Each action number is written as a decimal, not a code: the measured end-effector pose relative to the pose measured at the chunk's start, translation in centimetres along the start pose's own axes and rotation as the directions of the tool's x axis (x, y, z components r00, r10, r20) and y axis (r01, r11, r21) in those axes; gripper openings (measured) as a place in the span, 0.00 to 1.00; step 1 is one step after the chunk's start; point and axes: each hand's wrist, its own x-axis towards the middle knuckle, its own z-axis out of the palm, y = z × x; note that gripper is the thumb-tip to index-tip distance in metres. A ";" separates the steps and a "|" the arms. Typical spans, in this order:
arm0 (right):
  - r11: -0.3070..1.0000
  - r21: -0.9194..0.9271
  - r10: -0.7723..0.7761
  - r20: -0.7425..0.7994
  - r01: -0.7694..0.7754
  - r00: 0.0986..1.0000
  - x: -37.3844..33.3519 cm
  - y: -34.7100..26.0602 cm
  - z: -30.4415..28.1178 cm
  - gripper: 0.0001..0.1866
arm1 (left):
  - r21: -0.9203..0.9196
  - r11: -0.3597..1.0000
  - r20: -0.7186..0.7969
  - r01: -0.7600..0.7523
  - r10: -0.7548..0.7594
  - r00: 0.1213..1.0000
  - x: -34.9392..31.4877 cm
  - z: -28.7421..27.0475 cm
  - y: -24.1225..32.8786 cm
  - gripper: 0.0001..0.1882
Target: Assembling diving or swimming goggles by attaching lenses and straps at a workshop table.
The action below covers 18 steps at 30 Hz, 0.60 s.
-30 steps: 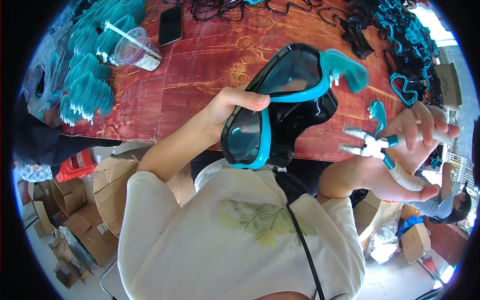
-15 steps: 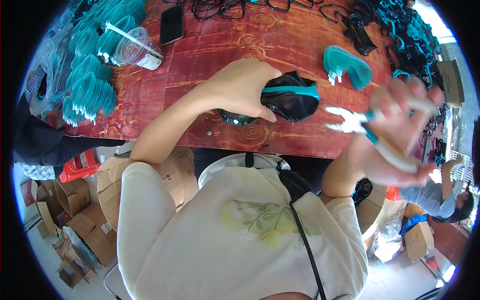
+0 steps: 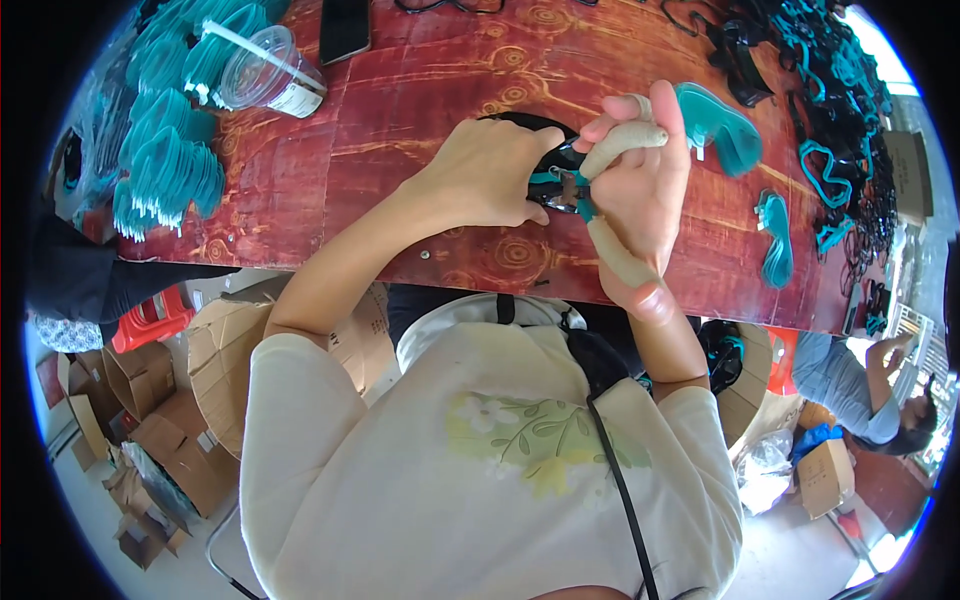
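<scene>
My left hand [image 3: 488, 175] grips a pair of black goggles [image 3: 532, 121] with teal trim, low over the table, and its fingers cover much of it. In my right hand [image 3: 645, 195] are pliers [image 3: 617, 250] with tape-wrapped handles, spread apart between fingers and thumb. The metal jaws meet the right side of the goggles beside my left fingertips; whether they have closed on it cannot be made out. To the right of my right hand lie a teal transparent goggle piece [image 3: 722, 130] and a smaller teal piece [image 3: 774, 240].
On the red wooden table [image 3: 420, 110], stacked teal pieces [image 3: 170, 150], a plastic cup with a straw [image 3: 270, 75] and a phone [image 3: 344, 28] stand left. Black and teal straps [image 3: 840, 170] heap up right. Cardboard boxes [image 3: 185, 450] lie below; another person [image 3: 860, 390] sits far right.
My right hand has swung left with the pliers, bringing their jaws to the goggles. My left hand has turned the goggles slightly. The smaller teal piece on the right is now uncovered.
</scene>
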 end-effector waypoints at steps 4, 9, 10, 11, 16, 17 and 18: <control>0.996 -0.050 -0.062 0.167 0.071 0.984 0.4 1.5 0.4 0.70 | -0.078 0.997 -0.013 0.010 -0.011 1.000 -0.2 0.7 -0.4 0.20; 0.989 -0.121 -0.036 0.384 0.089 0.923 1.2 1.9 0.6 0.66 | -0.066 0.997 -0.039 -0.039 0.037 0.999 -0.4 1.3 -1.1 0.18; 0.985 -0.142 -0.030 0.430 0.100 0.903 1.3 1.8 0.5 0.65 | -0.071 0.997 -0.028 -0.039 0.037 0.999 -0.3 1.2 -1.0 0.19; 0.980 -0.163 -0.023 0.473 0.113 0.881 1.5 1.7 0.4 0.64 | -0.079 0.996 -0.031 -0.040 0.038 0.999 -0.5 1.7 -1.1 0.19; 0.960 -0.212 -0.033 0.567 0.185 0.823 1.4 1.9 -0.2 0.61 | -0.058 0.992 -0.324 -0.115 0.091 0.942 -2.1 3.2 -1.4 0.18; 0.989 -0.134 0.017 0.488 0.055 0.873 1.2 1.9 -0.2 0.61 | -0.114 0.990 -0.339 -0.078 0.035 0.940 -2.2 3.2 -1.4 0.19; 0.997 -0.042 0.079 0.409 -0.068 0.909 1.0 2.0 -0.2 0.61 | -0.090 0.991 -0.377 -0.100 0.059 0.924 -2.1 3.4 -1.6 0.22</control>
